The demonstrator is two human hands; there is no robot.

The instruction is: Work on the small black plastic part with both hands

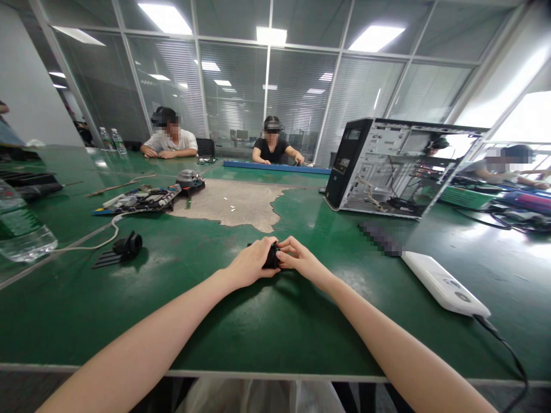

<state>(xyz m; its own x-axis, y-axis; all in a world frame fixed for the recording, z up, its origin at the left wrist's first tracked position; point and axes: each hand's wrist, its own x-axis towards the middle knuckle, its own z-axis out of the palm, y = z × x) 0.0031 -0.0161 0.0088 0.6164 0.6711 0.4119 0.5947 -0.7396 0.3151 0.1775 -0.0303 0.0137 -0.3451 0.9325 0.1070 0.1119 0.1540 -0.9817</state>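
Between my two hands is a small black part [272, 257], mostly covered by fingers, so its kind cannot be made out. My left hand [252, 261] is wrapped round it from the left, the thumb underneath. From the right, the bent fingers of my right hand [299, 258] pinch its near side. Both hands are low over the green tabletop [267, 327]. Off to the left lies a black plastic piece [124, 246] with a round end and several flat prongs.
An open computer case [387, 166] stands at right, with a white power bank [445, 284] and its cable nearer me. A circuit board [138, 201], a fan-like part [190, 180] and a water bottle [23, 223] are left. Several people sit round the table.
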